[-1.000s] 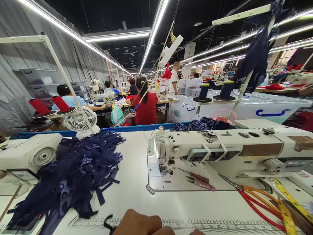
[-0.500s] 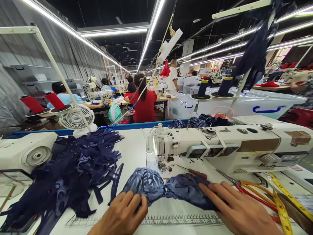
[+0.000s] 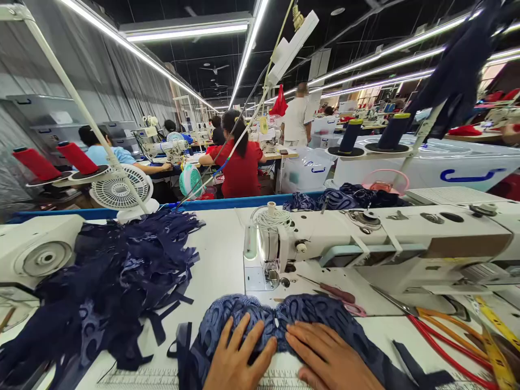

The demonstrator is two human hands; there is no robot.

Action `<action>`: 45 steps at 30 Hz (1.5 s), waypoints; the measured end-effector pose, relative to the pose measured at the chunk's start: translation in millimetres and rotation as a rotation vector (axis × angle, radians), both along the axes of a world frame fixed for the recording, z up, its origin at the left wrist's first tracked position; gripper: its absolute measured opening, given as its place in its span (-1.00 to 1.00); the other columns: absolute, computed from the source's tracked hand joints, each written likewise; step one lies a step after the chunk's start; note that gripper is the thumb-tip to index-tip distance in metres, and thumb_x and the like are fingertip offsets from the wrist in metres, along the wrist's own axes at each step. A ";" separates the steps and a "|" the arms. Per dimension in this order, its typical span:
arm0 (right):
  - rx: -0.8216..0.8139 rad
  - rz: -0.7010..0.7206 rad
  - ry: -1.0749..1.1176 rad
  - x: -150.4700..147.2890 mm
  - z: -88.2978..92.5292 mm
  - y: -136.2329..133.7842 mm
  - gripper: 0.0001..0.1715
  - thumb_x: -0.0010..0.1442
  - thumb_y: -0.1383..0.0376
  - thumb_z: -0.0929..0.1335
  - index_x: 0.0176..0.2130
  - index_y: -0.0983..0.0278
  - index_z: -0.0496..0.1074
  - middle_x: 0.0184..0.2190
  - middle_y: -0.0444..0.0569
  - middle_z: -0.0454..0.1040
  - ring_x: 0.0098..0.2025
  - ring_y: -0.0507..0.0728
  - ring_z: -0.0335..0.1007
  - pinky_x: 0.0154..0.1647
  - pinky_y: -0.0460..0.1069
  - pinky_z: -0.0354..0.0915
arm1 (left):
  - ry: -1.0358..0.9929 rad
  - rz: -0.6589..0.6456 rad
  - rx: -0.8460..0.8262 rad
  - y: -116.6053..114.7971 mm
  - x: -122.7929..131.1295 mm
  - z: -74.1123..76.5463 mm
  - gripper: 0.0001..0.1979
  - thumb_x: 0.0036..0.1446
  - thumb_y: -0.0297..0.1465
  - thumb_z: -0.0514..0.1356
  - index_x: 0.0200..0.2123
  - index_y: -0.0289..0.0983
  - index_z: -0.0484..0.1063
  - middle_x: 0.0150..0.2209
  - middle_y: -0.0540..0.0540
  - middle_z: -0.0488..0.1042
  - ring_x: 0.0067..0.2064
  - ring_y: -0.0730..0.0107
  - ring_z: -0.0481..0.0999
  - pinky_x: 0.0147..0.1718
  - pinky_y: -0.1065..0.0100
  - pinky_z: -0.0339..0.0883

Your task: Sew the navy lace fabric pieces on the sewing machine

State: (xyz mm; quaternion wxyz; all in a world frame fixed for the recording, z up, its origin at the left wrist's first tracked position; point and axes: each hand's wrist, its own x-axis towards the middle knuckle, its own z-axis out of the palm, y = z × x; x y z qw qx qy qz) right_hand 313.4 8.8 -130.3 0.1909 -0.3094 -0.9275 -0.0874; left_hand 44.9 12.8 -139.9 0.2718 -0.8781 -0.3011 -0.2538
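A navy patterned lace piece with two cup shapes (image 3: 325,309) lies spread on the white table in front of the sewing machine (image 3: 349,233). My left hand (image 3: 244,352) rests on the left cup with its fingers spread. On the inner part of the right cup lies my right hand (image 3: 325,352), fingers stretched out flat. Dark straps extend from both ends of the piece. Beneath it, a printed ruler scale (image 3: 138,379) runs along the table's front.
Navy fabric strips (image 3: 142,260) are heaped at the left beside another machine (image 3: 44,249). Orange- and red-handled scissors (image 3: 447,330), a yellow tape measure (image 3: 498,352) and a brown-handled tool (image 3: 337,292) lie at the right. People sit at machines beyond.
Both hands have moved inward toward the middle of the lace piece and now lie flatter. The cups sit closer to the front edge, and a strap shows at the right. The view has shifted slightly.
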 end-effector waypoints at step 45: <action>-0.476 -0.005 0.428 -30.5 23.6 30.2 -0.76 0.43 0.40 0.16 -0.14 0.21 0.36 -0.15 -0.01 0.41 -0.09 0.18 0.34 -0.06 0.08 0.30 | -0.232 -0.160 -0.563 23.6 25.9 25.7 -0.75 0.35 -0.53 -0.03 -0.22 -0.32 0.44 -0.24 -0.12 0.50 -0.24 0.34 0.50 -0.20 0.32 0.49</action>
